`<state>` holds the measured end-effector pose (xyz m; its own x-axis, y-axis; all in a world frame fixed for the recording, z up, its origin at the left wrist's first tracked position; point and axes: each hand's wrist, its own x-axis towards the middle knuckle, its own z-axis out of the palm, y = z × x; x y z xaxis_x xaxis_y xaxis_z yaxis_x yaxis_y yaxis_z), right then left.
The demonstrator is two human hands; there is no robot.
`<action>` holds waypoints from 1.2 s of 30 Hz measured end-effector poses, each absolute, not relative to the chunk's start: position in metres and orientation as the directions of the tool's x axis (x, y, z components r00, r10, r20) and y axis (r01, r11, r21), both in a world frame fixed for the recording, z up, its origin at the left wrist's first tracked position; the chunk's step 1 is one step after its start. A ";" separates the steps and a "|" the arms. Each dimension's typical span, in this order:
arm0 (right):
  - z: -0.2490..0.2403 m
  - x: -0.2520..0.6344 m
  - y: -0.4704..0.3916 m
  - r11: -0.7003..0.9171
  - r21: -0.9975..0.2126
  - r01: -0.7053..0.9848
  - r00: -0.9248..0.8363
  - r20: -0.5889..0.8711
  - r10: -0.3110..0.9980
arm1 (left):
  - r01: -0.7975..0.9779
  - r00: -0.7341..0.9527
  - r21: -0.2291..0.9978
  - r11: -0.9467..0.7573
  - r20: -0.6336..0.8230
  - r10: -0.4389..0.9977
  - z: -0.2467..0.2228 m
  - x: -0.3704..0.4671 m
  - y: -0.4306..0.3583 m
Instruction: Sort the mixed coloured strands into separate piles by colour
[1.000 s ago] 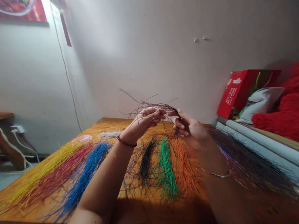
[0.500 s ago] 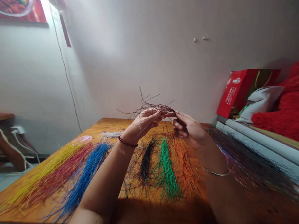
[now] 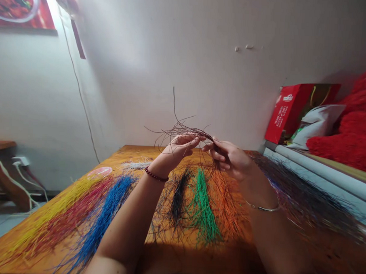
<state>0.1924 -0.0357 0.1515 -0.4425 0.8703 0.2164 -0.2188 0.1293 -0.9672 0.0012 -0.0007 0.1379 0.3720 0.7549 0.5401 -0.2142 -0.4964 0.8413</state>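
Observation:
Both hands are raised over the far part of the table around a loose bundle of thin dark-brown wires. My right hand is closed round the gathered part of the bundle, and some ends hang below its fingers. My left hand, with a beaded bracelet at the wrist, has its thumb and fingertips pinched together at the strands left of the right hand. Loose ends fan out over the back of the left hand, and one long wire sticks straight up. Exactly which strands the left fingertips pinch is too fine to make out.
On the wooden table lie yellow, red, blue, black, green and orange wire bundles. A grey-white bundle lies behind. Dark mixed wires spread at right, near a red bag.
The long loose wire now stands higher and straighter above the left hand. My left fingertips have closed a little more, and the right fingers have shifted slightly on the bundle.

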 end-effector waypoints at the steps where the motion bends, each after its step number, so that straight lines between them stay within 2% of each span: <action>1: 0.151 0.193 -0.035 0.120 -0.969 -0.216 -0.457 0.209 0.865 | -0.202 0.388 0.837 -0.508 0.545 0.744 0.138 0.002 0.000; 6: 0.151 0.193 -0.035 0.089 -0.970 -0.227 -0.477 0.191 0.858 | -0.146 0.429 0.822 -0.550 0.554 0.714 0.139 0.004 0.001; 14: 0.155 0.191 -0.035 0.128 -0.927 -0.353 -0.360 0.261 0.896 | -0.117 0.286 0.861 -0.495 0.507 0.813 0.142 0.000 0.000; 20: 0.157 0.199 -0.033 0.193 -0.860 -0.473 -0.255 0.344 0.904 | -0.251 0.317 0.898 -0.362 0.429 0.846 0.144 -0.013 0.009; 25: 0.160 0.206 -0.031 0.217 -0.842 -0.494 -0.190 0.348 0.918 | -0.328 0.332 0.893 -0.307 0.413 0.848 0.147 -0.016 0.011; 30: 0.161 0.208 -0.030 0.238 -0.825 -0.512 -0.126 0.346 0.930 | -0.242 0.385 0.907 -0.344 0.415 0.824 0.147 -0.015 0.006; 36: 0.159 0.205 -0.030 0.232 -0.818 -0.526 -0.128 0.346 0.929 | -0.044 0.353 0.885 -0.464 0.448 0.821 0.146 -0.009 0.001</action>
<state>0.2052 -0.0298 0.1593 -0.1280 0.9294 0.3461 -0.5259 0.2323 -0.8182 -0.0087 0.0007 0.1456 0.3528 0.8213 0.4483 -0.0443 -0.4639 0.8848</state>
